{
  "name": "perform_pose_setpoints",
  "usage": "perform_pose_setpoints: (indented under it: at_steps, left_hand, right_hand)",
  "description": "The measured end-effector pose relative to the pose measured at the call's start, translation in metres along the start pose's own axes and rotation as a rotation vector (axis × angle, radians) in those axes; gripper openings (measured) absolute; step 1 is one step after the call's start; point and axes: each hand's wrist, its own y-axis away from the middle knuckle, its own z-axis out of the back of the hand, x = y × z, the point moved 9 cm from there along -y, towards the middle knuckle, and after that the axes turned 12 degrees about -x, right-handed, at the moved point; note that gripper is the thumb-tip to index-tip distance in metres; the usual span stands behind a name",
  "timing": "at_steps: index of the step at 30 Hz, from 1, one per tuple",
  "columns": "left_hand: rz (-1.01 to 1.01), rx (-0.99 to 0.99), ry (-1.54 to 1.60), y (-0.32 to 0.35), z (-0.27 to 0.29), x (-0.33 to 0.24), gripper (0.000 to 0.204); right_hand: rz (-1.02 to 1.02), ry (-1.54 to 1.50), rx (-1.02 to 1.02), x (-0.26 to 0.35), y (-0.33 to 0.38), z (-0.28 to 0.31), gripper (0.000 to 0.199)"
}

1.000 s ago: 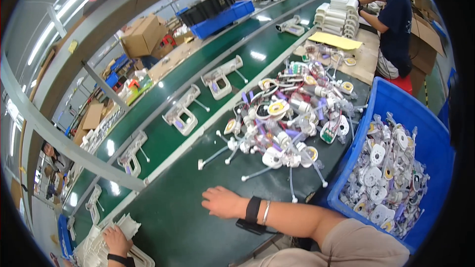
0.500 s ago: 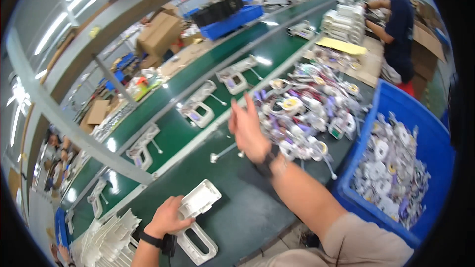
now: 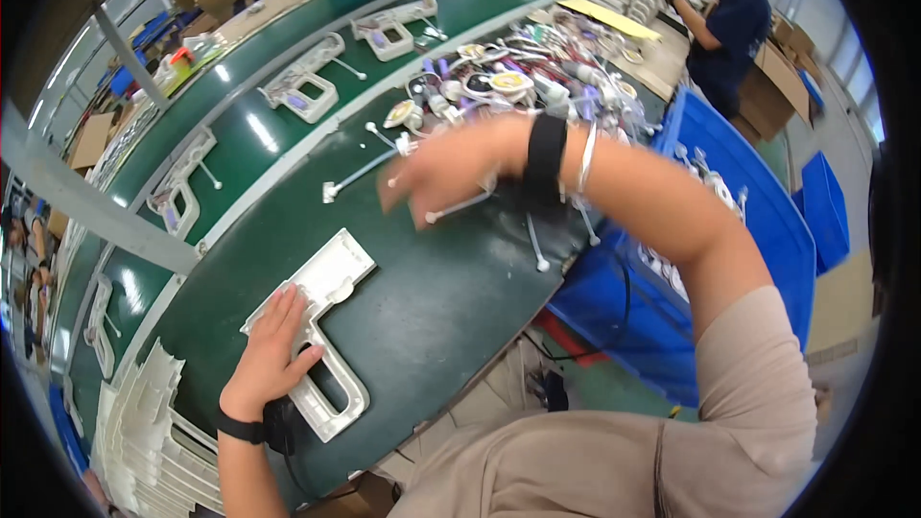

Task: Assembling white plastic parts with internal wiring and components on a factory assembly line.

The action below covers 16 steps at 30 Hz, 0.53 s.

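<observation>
A white pistol-shaped plastic housing half (image 3: 336,269) lies on the dark green bench, its hollow side up and its looped handle toward me. My left hand (image 3: 273,350) lies on it where the handle joins the body, fingers stretched out flat and thumb over the handle. My right hand (image 3: 451,168) is smeared by motion above the bench, at the near edge of a heap of small wired parts (image 3: 499,82). Beside its fingers shows a thin white rod (image 3: 459,208); whether the hand holds it cannot be told. A pale blue-white rod (image 3: 360,177) lies farther left.
Stacked white housing shells (image 3: 153,432) stand at my lower left. Beyond the bench, a green conveyor (image 3: 254,149) carries several part-filled housings. A blue bin (image 3: 767,221) of white parts stands at right, partly hidden by my arm. A co-worker (image 3: 724,19) stands at the far right.
My view has turned, shifting the scene leftward and up. My right hand, earlier raised with fingers extended beside the heap, is now lower over its near edge. My left hand stays on the housing half.
</observation>
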Motion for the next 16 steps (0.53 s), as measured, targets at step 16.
perform_pose_setpoints:
  at_steps: [16]
  left_hand:
    - [0.139, 0.015, 0.161, -0.047, 0.094, -0.05, 0.058]
  right_hand:
    - [-0.685, 0.292, -0.08, -0.155, 0.147, 0.115, 0.053]
